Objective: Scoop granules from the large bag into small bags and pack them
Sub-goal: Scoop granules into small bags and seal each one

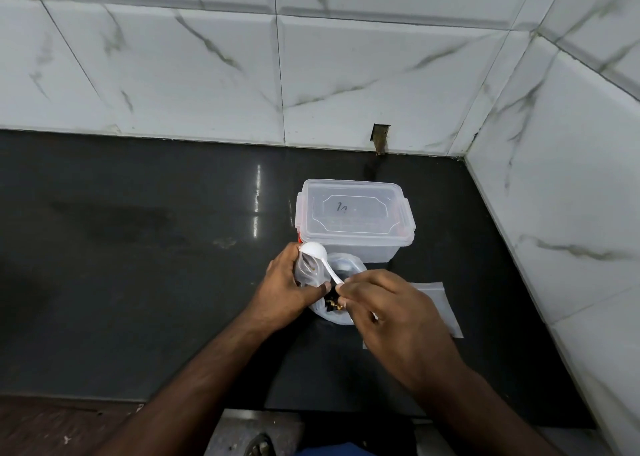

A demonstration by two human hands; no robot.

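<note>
My left hand (289, 284) grips a small clear plastic bag (309, 268) upright, its mouth facing up. My right hand (388, 308) pinches the handle of a white plastic spoon (320, 258), whose bowl is turned over the small bag's mouth. Below and between the hands sits the large clear bag (341, 265), open at the top, with dark and golden granules (332, 306) showing at its bottom. Much of the large bag is hidden by my hands.
A clear lidded plastic box (353, 213) stands on the black counter (138, 247) just behind the bags. Flat empty small bags (440, 303) lie to the right. Marble-tiled walls close the back and right side. The counter's front edge is near my body.
</note>
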